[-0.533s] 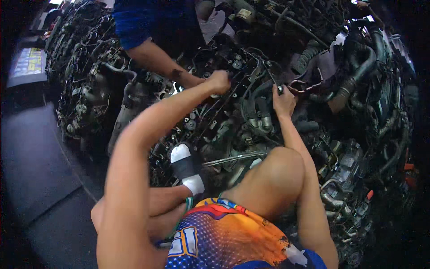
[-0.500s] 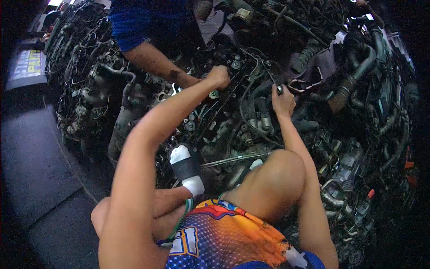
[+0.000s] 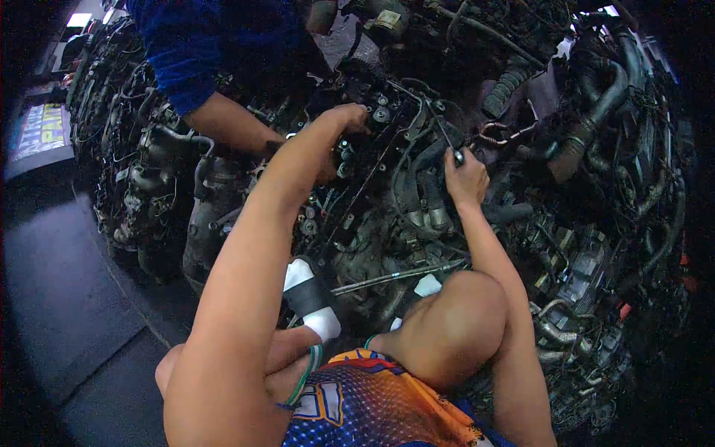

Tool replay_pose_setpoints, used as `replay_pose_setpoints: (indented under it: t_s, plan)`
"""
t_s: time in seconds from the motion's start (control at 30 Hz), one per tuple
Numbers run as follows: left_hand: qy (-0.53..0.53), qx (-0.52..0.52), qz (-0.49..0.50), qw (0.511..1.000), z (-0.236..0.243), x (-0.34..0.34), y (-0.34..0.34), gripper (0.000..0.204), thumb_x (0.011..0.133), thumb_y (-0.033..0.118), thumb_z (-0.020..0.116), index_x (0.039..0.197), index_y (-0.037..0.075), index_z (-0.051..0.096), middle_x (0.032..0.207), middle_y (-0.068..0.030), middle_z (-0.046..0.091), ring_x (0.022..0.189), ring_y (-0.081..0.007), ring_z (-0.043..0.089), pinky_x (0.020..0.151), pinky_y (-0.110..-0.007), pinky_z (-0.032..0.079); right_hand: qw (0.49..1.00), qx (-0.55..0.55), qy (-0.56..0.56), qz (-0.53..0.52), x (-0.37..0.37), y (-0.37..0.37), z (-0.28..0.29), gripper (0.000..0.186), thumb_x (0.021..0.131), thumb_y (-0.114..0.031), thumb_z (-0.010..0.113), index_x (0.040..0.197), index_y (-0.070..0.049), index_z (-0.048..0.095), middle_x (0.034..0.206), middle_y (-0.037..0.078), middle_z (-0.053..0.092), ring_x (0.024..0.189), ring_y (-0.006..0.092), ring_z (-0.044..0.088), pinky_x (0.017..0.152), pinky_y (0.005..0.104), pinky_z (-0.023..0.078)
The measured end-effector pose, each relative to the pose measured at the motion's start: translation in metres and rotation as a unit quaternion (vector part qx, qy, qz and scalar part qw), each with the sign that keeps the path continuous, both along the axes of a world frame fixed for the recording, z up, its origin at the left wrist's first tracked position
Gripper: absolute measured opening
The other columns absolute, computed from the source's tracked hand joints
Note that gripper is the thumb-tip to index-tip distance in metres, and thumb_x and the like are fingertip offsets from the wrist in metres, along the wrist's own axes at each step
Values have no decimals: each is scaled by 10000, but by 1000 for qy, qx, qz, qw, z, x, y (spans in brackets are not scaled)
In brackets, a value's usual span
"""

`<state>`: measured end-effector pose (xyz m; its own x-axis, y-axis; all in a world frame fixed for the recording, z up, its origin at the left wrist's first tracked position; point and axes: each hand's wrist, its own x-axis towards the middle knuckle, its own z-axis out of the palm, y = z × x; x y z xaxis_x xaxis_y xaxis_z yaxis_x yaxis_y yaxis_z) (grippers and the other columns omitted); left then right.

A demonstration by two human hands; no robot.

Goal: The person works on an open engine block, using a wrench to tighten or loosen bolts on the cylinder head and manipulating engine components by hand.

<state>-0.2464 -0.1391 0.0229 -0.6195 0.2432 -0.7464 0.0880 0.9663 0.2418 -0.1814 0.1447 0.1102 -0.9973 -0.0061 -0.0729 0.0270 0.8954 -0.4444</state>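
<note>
My right hand (image 3: 467,177) is closed around the near end of a long, thin metal tool (image 3: 445,132). Its bare shaft slants away up and left among the engine parts; the kind of tool does not show. My left hand (image 3: 351,118) reaches to an engine (image 3: 380,160) in front of me, fingers curled in beside two round metal caps (image 3: 382,108). What those fingers grip, if anything, is hidden. Another person's forearm (image 3: 234,127), in a blue sleeve, comes from the upper left; that hand is mostly behind my left forearm.
Greasy engines, hoses and pipes surround me. A ribbed hose (image 3: 506,93) and a bent rusty pipe (image 3: 514,134) lie beyond my right hand. A long metal rod (image 3: 398,275) crosses by my feet, which rest among the parts. Dark floor (image 3: 74,283) stretches along the left.
The view has shifted slightly. My left hand has moved a little left along the engine, and the other person's arm has shifted left. My right hand keeps hold of the tool.
</note>
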Motion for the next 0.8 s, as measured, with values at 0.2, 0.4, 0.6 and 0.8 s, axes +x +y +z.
replay_pose_setpoints:
  t_s: [0.2,0.4,0.6,0.8]
  plan:
    - [-18,48,-36,998,0,-3,-4,363,738,279,629,1006,34,633,1015,-170,626,925,-310,606,767,-397,485,1000,0,9,6,0,-1,-3,371,807,-397,549,813,-31,610,734,218,620,713,402,601,652,493,465]
    - [-43,91,-27,995,-19,6,-4,349,775,264,597,1024,20,622,1022,-180,619,929,-315,596,773,-405,473,1000,13,-27,1,4,0,-2,364,810,-391,548,795,-31,591,747,211,620,738,395,598,669,487,458]
    - [67,123,-43,989,-14,7,10,322,770,241,581,1058,105,622,953,-171,636,875,-336,608,737,-406,489,997,5,76,14,0,13,0,279,785,-324,601,740,-49,590,669,191,595,651,377,582,613,478,452]
    - [134,53,-254,957,-6,16,-7,322,726,131,532,1033,142,630,909,-155,625,838,-349,616,716,-446,506,1000,-25,11,8,4,-4,4,328,797,-335,575,731,-14,568,702,226,599,706,418,578,647,494,442]
